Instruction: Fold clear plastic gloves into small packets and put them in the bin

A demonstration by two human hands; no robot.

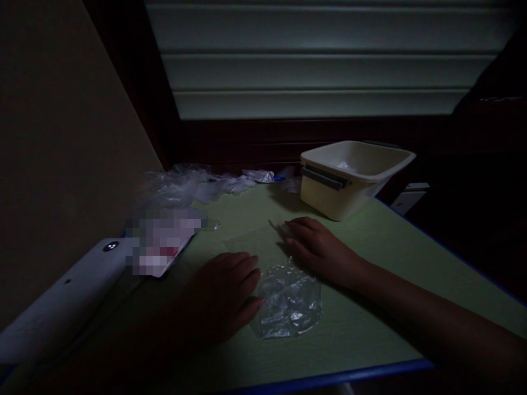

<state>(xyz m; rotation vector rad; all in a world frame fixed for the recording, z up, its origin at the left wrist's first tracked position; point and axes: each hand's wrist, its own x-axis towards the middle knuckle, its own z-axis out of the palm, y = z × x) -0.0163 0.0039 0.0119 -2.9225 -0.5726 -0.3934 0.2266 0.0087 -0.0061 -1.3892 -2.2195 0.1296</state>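
In the dim head view, my left hand (226, 291) hangs over the green tabletop (362, 329), fingers loosely curved and apart. Its fingertips are beside the left edge of a crinkled clear plastic bag (290, 302). Across from it, my right hand (319, 247) is low over the table above the bag, thumb and fingers apart. A thin, flat sheet of clear plastic (251, 237) lies beyond the bag, with one edge near the right fingertips. Whether those fingers touch it is hard to see. Nothing shows held in either hand.
A cream plastic bin (325, 195) with grey handles stands at the back right, some clear plastic inside. Crumpled clear bags (177, 184) are heaped at the back left. A blurred-out packet (164, 241) and a white rounded device (69, 296) occupy the left side.
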